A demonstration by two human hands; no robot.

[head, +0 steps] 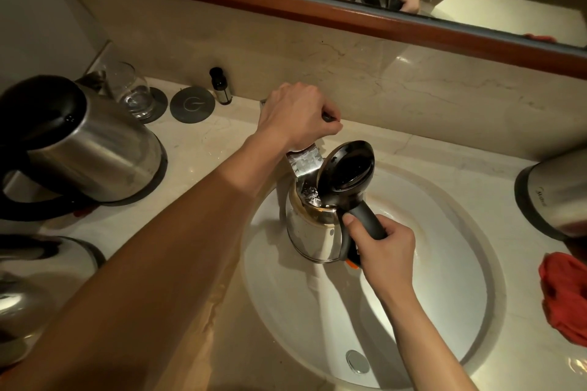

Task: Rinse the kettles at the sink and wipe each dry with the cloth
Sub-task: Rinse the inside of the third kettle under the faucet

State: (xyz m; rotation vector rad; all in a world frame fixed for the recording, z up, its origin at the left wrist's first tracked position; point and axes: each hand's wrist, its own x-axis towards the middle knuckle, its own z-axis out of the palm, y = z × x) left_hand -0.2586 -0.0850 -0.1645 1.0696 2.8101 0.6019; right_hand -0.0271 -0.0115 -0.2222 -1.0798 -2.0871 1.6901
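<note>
Water is pouring from the tap (pixel 304 162) straight down into the open kettle (pixel 313 232) standing up over the sink (pixel 444 311), the right hand (pixel 386 251) gripping its handle, the nearer left hand (pixel 293 116) curling round the tap lever.

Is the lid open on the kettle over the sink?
Open: the lid is flipped up behind the mouth of the kettle, and water runs in from the faucet.

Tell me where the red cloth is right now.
In the head view the red cloth lies bunched on the counter at the far right, right of the sink and just below a steel kettle.
</note>
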